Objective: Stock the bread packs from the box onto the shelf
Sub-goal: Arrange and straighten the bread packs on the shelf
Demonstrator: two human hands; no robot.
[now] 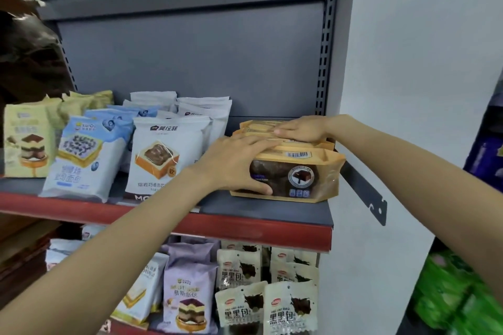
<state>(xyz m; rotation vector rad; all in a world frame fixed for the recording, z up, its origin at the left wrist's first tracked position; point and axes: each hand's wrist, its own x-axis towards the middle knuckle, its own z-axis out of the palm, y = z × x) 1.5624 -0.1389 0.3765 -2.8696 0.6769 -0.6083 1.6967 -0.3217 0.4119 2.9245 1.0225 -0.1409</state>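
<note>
Several tan bread packs with a dark chocolate picture (302,177) stand in a row at the right end of the grey shelf (261,209). My left hand (234,163) grips the front pack, fingers over its top and thumb curled on its front face. My right hand (299,129) lies flat with straight fingers on the tops of the packs behind it. The box is out of view.
White packs (166,158), blue packs (81,155) and yellow packs (27,141) fill the shelf's left side. The lower shelf holds purple packs (187,296) and white packs (291,307). A slotted upright (325,43) and white wall (408,62) bound the right.
</note>
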